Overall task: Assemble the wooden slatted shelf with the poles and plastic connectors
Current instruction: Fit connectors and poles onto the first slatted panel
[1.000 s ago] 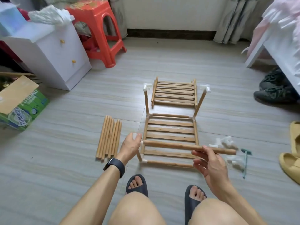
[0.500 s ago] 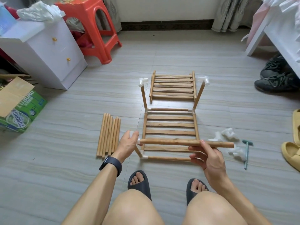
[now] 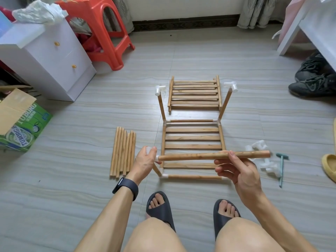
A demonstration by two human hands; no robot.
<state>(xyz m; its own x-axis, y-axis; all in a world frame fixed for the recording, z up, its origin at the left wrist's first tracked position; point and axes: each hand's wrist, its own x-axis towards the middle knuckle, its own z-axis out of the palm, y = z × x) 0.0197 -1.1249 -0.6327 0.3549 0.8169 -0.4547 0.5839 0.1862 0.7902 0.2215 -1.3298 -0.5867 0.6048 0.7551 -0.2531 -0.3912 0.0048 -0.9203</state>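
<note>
A partly built slatted shelf [image 3: 193, 138] lies on the floor, with two upright poles at its far corners topped by white connectors [image 3: 160, 89]. My left hand [image 3: 145, 163] grips a white connector on the near-left upright pole. My right hand [image 3: 236, 170] holds a wooden pole [image 3: 209, 155] level, its left end seated in that connector. A bundle of spare poles [image 3: 123, 151] lies left of the shelf. A stack of slatted panels [image 3: 195, 94] rests behind it. Loose white connectors [image 3: 261, 155] lie to the right.
A small green hammer [image 3: 281, 168] lies beside the loose connectors. A white drawer cabinet [image 3: 49, 59], an orange stool [image 3: 101, 30] and a green cardboard box [image 3: 23, 122] stand at the left. Dark shoes [image 3: 314, 79] and a yellow slipper [image 3: 329, 166] sit at the right.
The pole's left end has stayed in the connector under my left hand while my head tilted down slightly; both hands keep their grips.
</note>
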